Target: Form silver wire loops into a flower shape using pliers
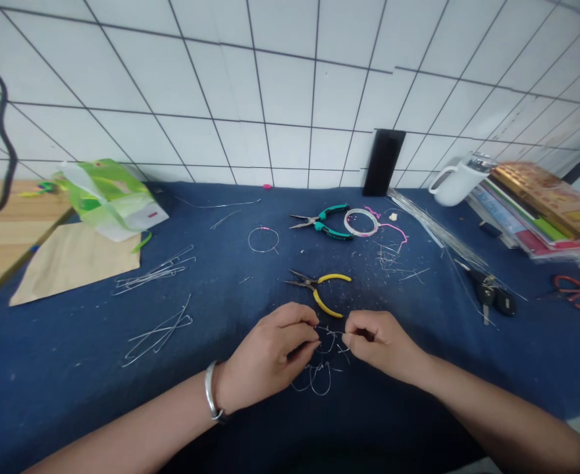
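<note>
My left hand [272, 352], with a silver bangle [210, 392] at the wrist, is closed in a pinch. Facing it, my right hand [386, 339] is also closed, thumb against forefinger. A thin, bent silver wire [330, 330] spans the gap between the two sets of fingertips. More wire loops [320, 393] lie on the dark blue cloth [240, 434] just below, partly hidden by my left hand. Just beyond my hands rest yellow-handled pliers [332, 276], jaws pointing left. Farther back are teal-handled pliers [334, 232] and a wire ring [264, 251] with a pink bit on top.
Bent wires [158, 270] lie to the left, near brown paper [79, 260] and a green bag [106, 191]. Behind are a white ring [347, 224], wire scraps [388, 257] and a black upright object [383, 161]. Rightward: long wires [432, 227], keys [484, 296], scissors [573, 289], a mug [460, 181], books [546, 204].
</note>
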Demonstrator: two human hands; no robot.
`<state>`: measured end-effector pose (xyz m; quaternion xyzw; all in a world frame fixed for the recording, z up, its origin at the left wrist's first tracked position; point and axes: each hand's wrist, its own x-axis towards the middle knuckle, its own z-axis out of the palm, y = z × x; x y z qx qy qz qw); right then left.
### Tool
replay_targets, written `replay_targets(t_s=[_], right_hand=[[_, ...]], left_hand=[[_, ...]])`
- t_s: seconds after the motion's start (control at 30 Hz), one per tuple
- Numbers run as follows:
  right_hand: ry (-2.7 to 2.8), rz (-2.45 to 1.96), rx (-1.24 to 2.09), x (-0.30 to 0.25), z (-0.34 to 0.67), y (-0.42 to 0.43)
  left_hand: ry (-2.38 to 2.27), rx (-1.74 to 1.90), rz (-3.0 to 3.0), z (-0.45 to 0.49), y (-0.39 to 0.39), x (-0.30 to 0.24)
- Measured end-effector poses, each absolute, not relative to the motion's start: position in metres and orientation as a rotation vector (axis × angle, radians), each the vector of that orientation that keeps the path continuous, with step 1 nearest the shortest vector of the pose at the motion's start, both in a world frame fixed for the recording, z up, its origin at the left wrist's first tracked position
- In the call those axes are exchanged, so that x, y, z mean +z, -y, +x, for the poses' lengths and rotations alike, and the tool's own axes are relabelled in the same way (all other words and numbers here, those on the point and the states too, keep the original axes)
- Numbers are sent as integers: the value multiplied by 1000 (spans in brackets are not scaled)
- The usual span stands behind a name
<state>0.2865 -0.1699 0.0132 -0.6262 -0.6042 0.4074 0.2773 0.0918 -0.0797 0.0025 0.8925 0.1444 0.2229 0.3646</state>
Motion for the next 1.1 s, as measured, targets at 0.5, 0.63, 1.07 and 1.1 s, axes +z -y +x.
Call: replay_targets(t_s=[0.5,0.63,1.07,1.1], right_hand=[[1730,-1649,1108,13,287,170],[1737,-1665,1121,14,286,170],[1585,-1737,1187,14,287,170],[1578,-1738,1176,14,287,170]], left_hand=[[-313,575,2451,91,82,1],[-298,590,2489,91,83,0],[-326,710,2450,90,82,-2],[-343,717,2432,91,82,-3]])
